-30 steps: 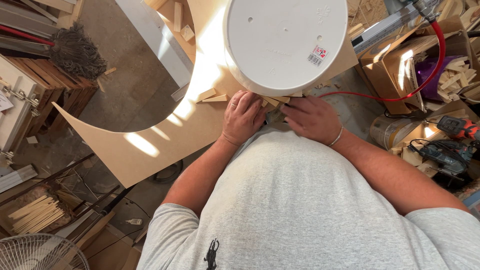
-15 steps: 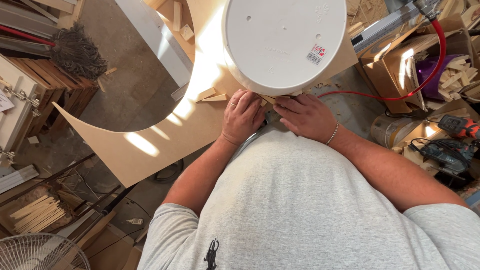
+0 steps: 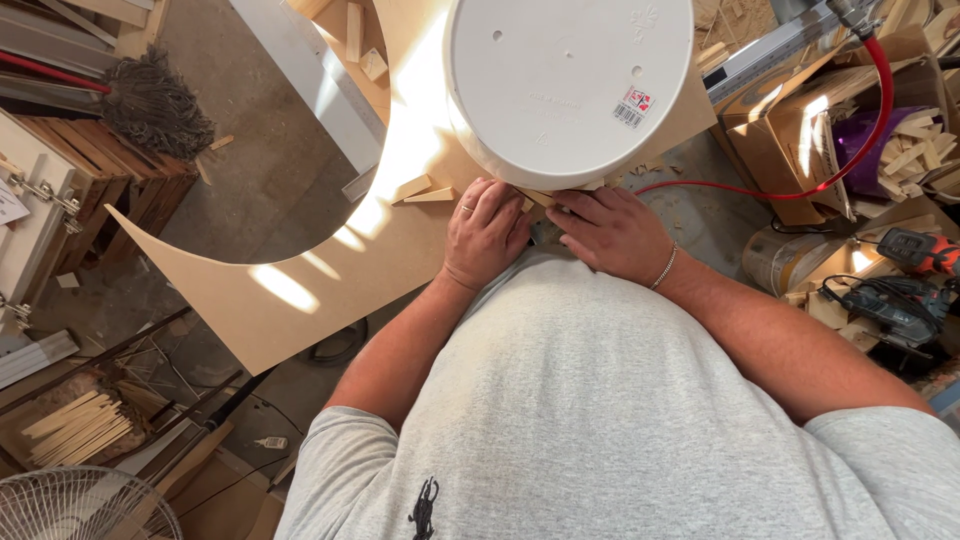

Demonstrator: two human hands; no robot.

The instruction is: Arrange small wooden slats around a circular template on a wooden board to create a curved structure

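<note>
A large white upturned bucket [image 3: 570, 85] stands on a tan fibreboard sheet [image 3: 330, 270] with a curved cut-out. My left hand [image 3: 485, 232] and my right hand [image 3: 612, 230] both rest on the board at the bucket's near edge, fingers pressed against small wooden wedges [image 3: 535, 197] tucked under its rim. Two more wedges [image 3: 425, 190] lie on the board left of my left hand. My grey shirt hides what lies between my hands below the rim.
A red hose [image 3: 860, 150] curves at the right past cardboard boxes [image 3: 790, 130] of wood offcuts. Power tools [image 3: 900, 300] lie at far right. A mop head [image 3: 155, 100] and wooden crates sit at left; a fan [image 3: 80, 505] is bottom left.
My right hand has slid slightly left along the bucket's rim. My left hand stays in place.
</note>
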